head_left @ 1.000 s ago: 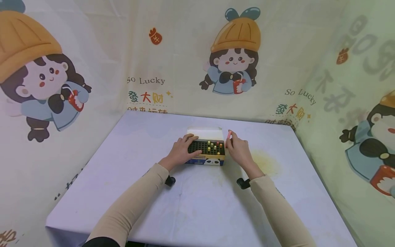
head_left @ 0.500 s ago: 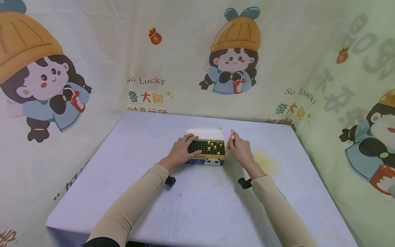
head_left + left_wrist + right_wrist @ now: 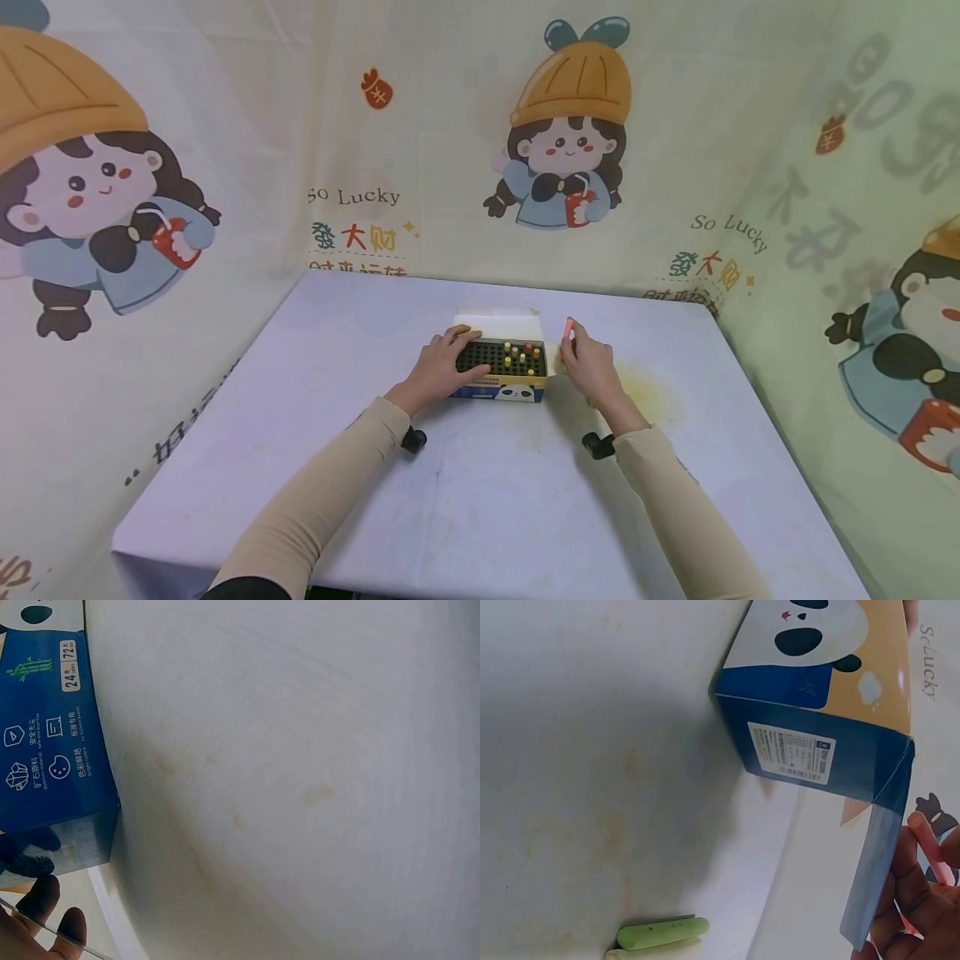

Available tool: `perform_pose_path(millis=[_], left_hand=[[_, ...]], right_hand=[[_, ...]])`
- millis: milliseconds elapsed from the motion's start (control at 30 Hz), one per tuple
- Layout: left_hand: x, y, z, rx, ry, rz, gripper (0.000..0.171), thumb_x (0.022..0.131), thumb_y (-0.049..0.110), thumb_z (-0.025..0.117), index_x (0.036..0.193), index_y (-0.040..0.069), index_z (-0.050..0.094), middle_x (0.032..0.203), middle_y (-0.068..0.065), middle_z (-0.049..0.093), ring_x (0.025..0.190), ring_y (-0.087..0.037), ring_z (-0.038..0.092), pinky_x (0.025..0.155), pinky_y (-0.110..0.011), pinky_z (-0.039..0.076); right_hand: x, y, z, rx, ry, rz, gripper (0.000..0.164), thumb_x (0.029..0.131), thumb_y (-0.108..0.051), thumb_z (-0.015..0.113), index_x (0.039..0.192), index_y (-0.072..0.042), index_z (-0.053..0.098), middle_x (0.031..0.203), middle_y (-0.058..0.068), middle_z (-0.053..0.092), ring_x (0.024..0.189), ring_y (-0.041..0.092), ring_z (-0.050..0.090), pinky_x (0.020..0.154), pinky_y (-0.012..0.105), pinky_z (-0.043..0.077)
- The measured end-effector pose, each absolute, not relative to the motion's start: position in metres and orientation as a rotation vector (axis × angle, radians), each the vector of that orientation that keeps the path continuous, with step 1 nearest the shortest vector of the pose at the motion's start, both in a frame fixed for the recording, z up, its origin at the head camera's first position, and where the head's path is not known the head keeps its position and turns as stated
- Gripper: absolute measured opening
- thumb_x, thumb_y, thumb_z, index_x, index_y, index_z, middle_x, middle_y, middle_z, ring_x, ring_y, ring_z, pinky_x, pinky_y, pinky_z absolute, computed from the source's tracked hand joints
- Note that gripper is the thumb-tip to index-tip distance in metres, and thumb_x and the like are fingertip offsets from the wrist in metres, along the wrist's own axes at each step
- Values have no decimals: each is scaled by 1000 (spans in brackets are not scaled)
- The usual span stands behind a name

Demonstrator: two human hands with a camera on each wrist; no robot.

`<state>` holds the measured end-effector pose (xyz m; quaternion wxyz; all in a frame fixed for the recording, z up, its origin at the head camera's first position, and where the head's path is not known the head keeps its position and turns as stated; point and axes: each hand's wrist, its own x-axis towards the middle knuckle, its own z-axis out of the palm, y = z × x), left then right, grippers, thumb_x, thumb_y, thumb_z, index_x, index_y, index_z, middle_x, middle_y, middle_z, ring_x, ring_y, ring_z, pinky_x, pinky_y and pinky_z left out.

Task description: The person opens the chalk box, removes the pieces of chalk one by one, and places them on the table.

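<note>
A blue and yellow chalk box (image 3: pixel 498 388) with a panda print stands open on the table, its black holed insert (image 3: pixel 487 353) showing on top. Several yellow, red and orange chalk sticks stand in the holes toward the right. My left hand (image 3: pixel 437 367) holds the box at its left end, thumb over the front edge and fingers at the back; its fingertips show at the box corner in the left wrist view. Just right of the box, my right hand (image 3: pixel 588 364) pinches a pink chalk stick (image 3: pixel 931 851). A bit of pink also shows between its lower fingers.
A green chalk stick (image 3: pixel 662 933) and a pale one (image 3: pixel 656 950) lie side by side on the table. The box's white lid (image 3: pixel 498 322) is folded back behind it, and a side flap (image 3: pixel 876 877) sticks out near my right fingers.
My right hand has drifted a little to the right, away from the box, with the pink chalk. The left hand and the box have stayed in place.
</note>
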<state>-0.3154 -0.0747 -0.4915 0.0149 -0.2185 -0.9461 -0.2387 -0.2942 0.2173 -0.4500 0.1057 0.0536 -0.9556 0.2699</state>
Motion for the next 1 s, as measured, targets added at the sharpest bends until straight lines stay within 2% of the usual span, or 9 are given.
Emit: perform_pose_path(millis=[100,200,333,867,1000], left_hand=[[-316,-75,-492,-679,-2944,-743,81,97,67,57,163,27,34,168,-7,27,141,-42,40,112,-67,34],[-316,-76,-492,-678,-2948,-752,81,97,67,57,163,27,34,168,-7,27,141,-42,40,112,-67,34],[-316,-76,-493,-678,-2948,-760,80,98,67,57,163,27,34,168,-7,27,141,-42,40,112,-67,34],[-317,-77,-491,-683,-2947,-766,80,98,68,56,163,27,34,168,-8,27,139,-43,40,112,-66,34],[-318,-77,-492,-683,-2950,-767,80,98,68,56,163,27,34,168,-7,27,139,-42,40,112,-66,33]], right_hand=[[-294,219,-451,145,-2819,804,52,111,-23,40,152,8,41,89,16,69,70,30,61,96,59,46],[-294,221,-452,125,-2829,819,53,111,-25,39,153,7,40,92,15,70,70,28,61,84,51,51],[-293,223,-454,97,-2844,839,54,111,-27,38,154,6,39,93,14,70,72,26,60,71,42,51],[-295,236,-461,67,-2859,834,53,111,-24,37,153,8,40,93,18,69,79,34,63,85,53,52],[-293,238,-461,48,-2869,864,54,110,-23,37,153,9,39,99,22,70,82,35,64,80,51,54]])
